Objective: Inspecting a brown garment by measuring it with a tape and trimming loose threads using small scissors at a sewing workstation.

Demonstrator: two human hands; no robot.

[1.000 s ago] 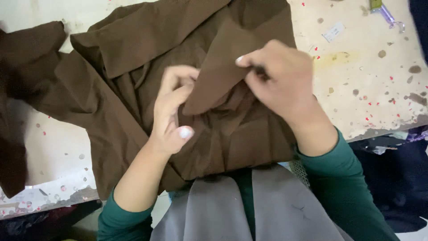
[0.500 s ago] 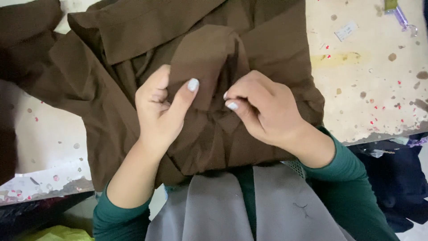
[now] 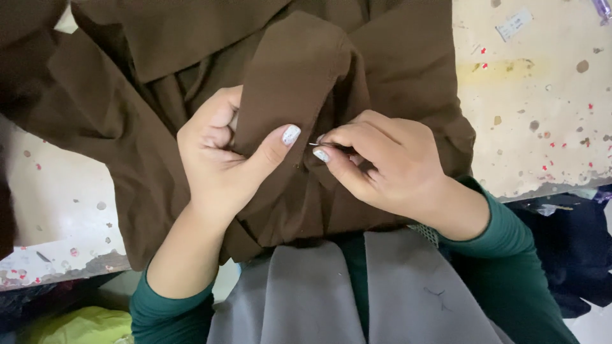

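A brown garment [image 3: 159,95] lies crumpled on the worn, speckled table [image 3: 535,108] in front of me. My left hand [image 3: 223,159] grips a folded flap of the brown fabric [image 3: 299,76], thumb pressed across its front. My right hand [image 3: 382,162] is beside it, thumb and forefinger pinched on a thin silver needle [image 3: 314,144] whose tip points at the flap's edge near my left thumb. Both hands rest on the cloth close to my body.
A small paper label [image 3: 514,24] lies on the table at the upper right. Dark blue cloth [image 3: 574,248] hangs below the table edge on the right, and something yellow-green [image 3: 76,325] sits at the lower left. My grey vest fills the bottom.
My right hand let go of the raised flap and came down beside the left, now pinching a needle. My left hand took over holding the flap.
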